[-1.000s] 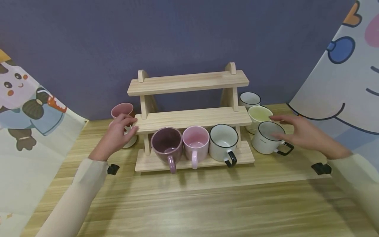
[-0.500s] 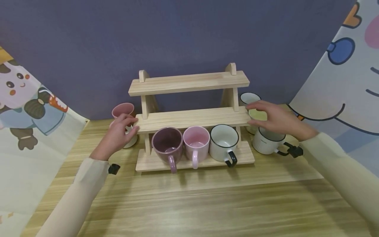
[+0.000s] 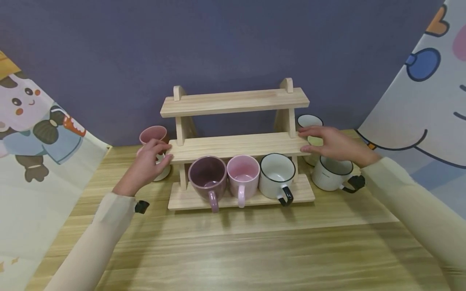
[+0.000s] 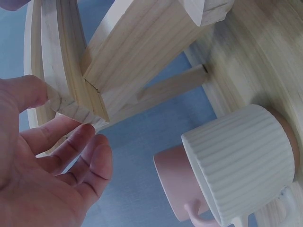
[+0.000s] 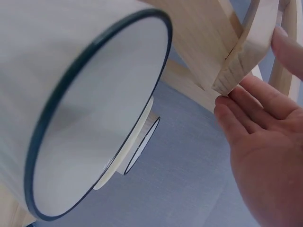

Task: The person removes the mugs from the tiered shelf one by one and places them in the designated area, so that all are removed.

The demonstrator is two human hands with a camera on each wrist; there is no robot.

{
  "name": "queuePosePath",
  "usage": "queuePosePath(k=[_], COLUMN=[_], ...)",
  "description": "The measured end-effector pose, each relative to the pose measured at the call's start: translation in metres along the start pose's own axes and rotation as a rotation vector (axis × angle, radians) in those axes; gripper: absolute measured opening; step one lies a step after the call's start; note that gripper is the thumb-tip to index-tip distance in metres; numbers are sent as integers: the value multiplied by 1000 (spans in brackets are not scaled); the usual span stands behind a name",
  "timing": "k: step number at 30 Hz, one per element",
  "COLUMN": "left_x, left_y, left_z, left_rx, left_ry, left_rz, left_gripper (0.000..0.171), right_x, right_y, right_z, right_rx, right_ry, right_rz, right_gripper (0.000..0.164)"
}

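A three-tier wooden display shelf (image 3: 236,145) stands against the back wall. My left hand (image 3: 145,161) grips the left end of its middle board, thumb on one face and fingers on the other, as the left wrist view shows. At the opposite end my right hand (image 3: 333,144) holds the same board, with the thumb and fingers on either side of its end in the right wrist view. A purple mug (image 3: 208,176), a pink mug (image 3: 243,173) and a white mug with a black rim (image 3: 276,173) sit side by side on the bottom board, handles facing front.
Left of the shelf stand a reddish-pink mug (image 3: 153,132) and a white ribbed mug (image 4: 244,161). At the right are a white mug with black handle (image 3: 329,176), a yellow-green mug (image 3: 314,140) and another black-rimmed white mug (image 3: 309,120). The wood-grain table (image 3: 236,250) extends forward.
My right hand has moved left from over the white mug at the right to the right end of the middle board and taken hold of it. The left hand stays at its end.
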State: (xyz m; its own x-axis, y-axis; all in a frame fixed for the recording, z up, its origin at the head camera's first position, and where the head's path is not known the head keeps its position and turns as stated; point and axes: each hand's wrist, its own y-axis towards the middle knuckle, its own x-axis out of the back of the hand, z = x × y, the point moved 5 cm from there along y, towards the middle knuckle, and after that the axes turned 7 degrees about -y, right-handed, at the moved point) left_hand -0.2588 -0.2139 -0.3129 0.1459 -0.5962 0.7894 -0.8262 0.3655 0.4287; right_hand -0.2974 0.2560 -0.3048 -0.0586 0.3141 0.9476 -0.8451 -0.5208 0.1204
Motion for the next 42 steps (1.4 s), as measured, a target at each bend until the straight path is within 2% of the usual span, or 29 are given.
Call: queuePosePath(k=[9,12,15,17,19,24,27,32,37,42], left_x=[0,2,1,-2,-8,-26,-33,-37,-38,-33], left_y=[-1,-1,0,0,0,-1,-1,-1,-1,-8], left_z=[-10,-25,-51,-71,-88,-113,-119,-123,-125,-119], left_rx=[15,-9,-71,-93,-85,26,54,58,54,68], left_ry=[8,10,8,-4,-12,41,73,82,46,9], left_rz=[12,-28,-42,-11,44,175,194,160,120,94], left_gripper=[30,31,32,37,46,71,70,67,62,60], right_x=[-1,-1,0,-1,-1,-3,-4,-3,-2,-3], right_y=[-1,-1,-2,-2,-2,-1,0,0,-1,0], right_z=[-1,0,0,0,-1,-1,-2,-1,-1,-1], right_rx=[-12,-11,-20,-24,-25,-16,-10,-9,-6,-3], right_ry=[-6,-4,-3,-2,1,7,12,14,15,22], right_rz=[8,5,12,13,10,0,-2,-4,-14,-9], right_gripper=[57,57,59,59,59,58,58,57,57,58])
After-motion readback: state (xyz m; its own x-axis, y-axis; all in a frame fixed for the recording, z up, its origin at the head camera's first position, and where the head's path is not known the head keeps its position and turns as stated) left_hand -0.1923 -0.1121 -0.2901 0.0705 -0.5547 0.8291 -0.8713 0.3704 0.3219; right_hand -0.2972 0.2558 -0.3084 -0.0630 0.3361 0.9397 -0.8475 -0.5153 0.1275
